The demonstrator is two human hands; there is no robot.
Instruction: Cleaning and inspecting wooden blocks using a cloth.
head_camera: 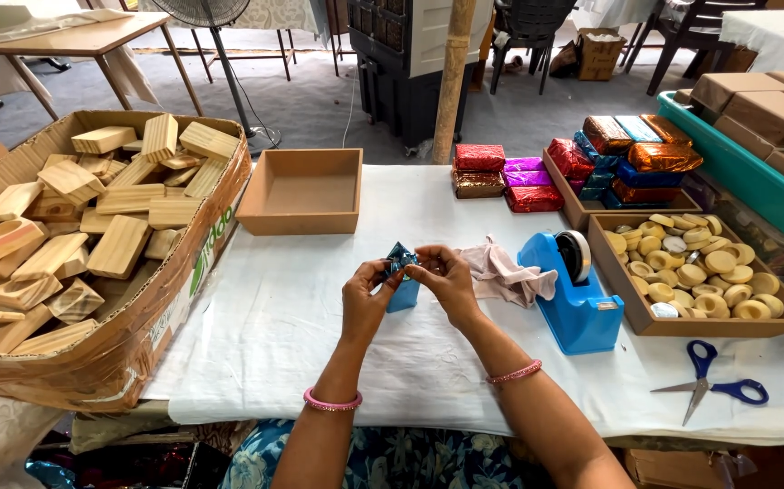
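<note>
A table covered with a white cloth [320, 362] carries an empty brown cardboard tray [302, 191], a blue tape dispenser [576, 294], a crumpled pinkish rag [503, 273] and blue-handled scissors [711, 381]. Foil-wrapped blocks [499, 179] lie at the far edge, beside a tray of wrapped blocks [627, 167] and a tray of round wooden discs [695, 272].

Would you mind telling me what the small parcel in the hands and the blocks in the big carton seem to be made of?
The small blue parcel, held by the left hand and right hand, looks wrapped in shiny foil paper: it glints and creases sharply. The blocks in the carton look like pale, unfinished wood with visible grain.
</note>
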